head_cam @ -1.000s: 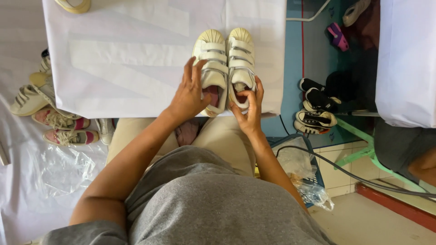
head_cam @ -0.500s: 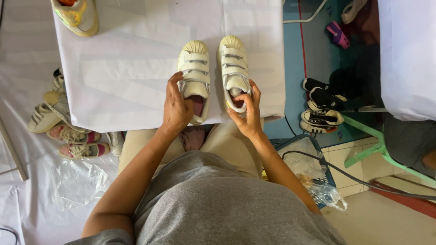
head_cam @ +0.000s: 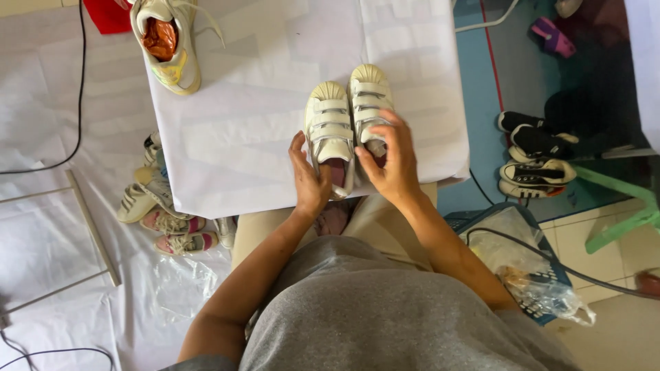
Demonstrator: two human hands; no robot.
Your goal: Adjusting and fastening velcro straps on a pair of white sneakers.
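Observation:
Two small cream shoes with strap closures lie side by side, toes away from me, on a white sheet over a table (head_cam: 234,144). My left hand (head_cam: 309,180) grips the heel end of the left shoe (head_cam: 330,134). My right hand (head_cam: 392,161) covers the heel end of the right shoe (head_cam: 369,96), fingers curled over its opening. Both shoes rest near the table's front edge, just above my lap.
A larger white and yellow sneaker (head_cam: 168,45) lies at the table's far left corner. Several shoes (head_cam: 161,213) sit on the plastic-covered floor at left. Black and white sneakers (head_cam: 533,158) stand on the blue floor at right. A basket with plastic bags (head_cam: 529,268) is beside my right elbow.
The view has shifted so the table sits lower and more to the right. My hands stay on the heels of the pair, with the right hand now further over its shoe.

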